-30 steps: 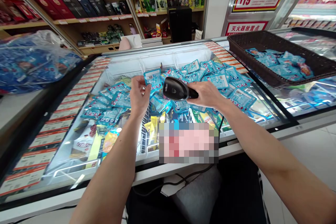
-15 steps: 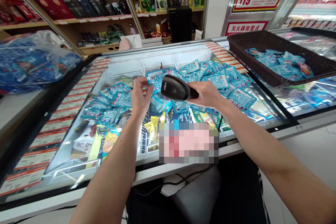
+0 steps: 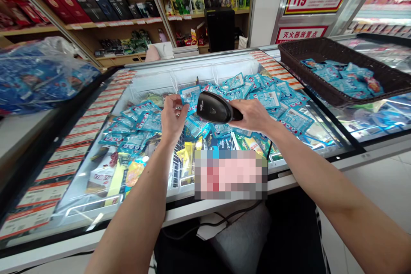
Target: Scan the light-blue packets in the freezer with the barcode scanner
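My right hand [image 3: 252,114] is closed round the handle of a black barcode scanner [image 3: 213,108], whose head points left. Between the fingers of my left hand [image 3: 173,117] is the edge of a small blue packet [image 3: 192,94], with a printed barcode on its upper part. The scanner's head is right beside this packet and covers a bit of its right side. Many more blue packets [image 3: 297,120] lie in loose heaps on both sides of my hands, on the glass-topped freezer [image 3: 93,188].
A brown basket [image 3: 340,98] with blue packets stands at the right. On the left lies a clear bag [image 3: 41,77] full of blue packs. Shelves [image 3: 115,21] with goods rise behind. The scanner's black cable [image 3: 269,150] hangs over the freezer's front edge. A blurred patch hides part of the front.
My left hand and the packet have shifted very slightly to the right. The scanner stays almost still.
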Motion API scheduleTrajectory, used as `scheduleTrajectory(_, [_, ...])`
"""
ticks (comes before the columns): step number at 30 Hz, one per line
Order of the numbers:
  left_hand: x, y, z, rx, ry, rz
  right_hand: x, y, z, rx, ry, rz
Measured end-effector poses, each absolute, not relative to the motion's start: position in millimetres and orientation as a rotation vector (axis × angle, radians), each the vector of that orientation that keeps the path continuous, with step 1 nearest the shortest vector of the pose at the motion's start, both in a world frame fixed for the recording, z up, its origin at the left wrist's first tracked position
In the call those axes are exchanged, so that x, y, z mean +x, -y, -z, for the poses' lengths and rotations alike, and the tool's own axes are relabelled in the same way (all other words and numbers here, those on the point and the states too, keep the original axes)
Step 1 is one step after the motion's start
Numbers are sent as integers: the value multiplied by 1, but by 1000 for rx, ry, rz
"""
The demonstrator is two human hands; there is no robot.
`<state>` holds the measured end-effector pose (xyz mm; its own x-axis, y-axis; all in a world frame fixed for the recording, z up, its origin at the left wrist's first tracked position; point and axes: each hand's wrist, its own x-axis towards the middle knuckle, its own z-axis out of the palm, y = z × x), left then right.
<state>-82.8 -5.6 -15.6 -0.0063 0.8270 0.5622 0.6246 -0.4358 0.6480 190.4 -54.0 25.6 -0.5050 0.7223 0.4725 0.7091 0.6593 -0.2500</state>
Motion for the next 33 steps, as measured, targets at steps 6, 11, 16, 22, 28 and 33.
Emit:
scheduleTrajectory(6, [-83, 5, 16, 2058, -1519, -1431, 190, 55, -26, -1092, 2318, -24])
scheduleTrajectory(11, [-80, 9, 13, 2073, -1555, -1440, 190, 54, -26, -1142, 2281, -19])
scheduleTrajectory(16, [-85, 10, 7, 2118, -1857, -1497, 192, 51, -25, -1241, 2226, 42])
scheduleTrajectory(22, [-98, 11, 7, 2024, -2319, -1374, 195, 47, -26, -1370, 2165, 111])
scheduleTrajectory(28, [-89, 23, 3, 2210, -2303, -1200, 194, 47, -27, -1381, 2187, 100])
scheduleTrajectory(33, [-78, 24, 4, 2563, -2037, -909, 194, 48, -27, -1377, 2196, 92])
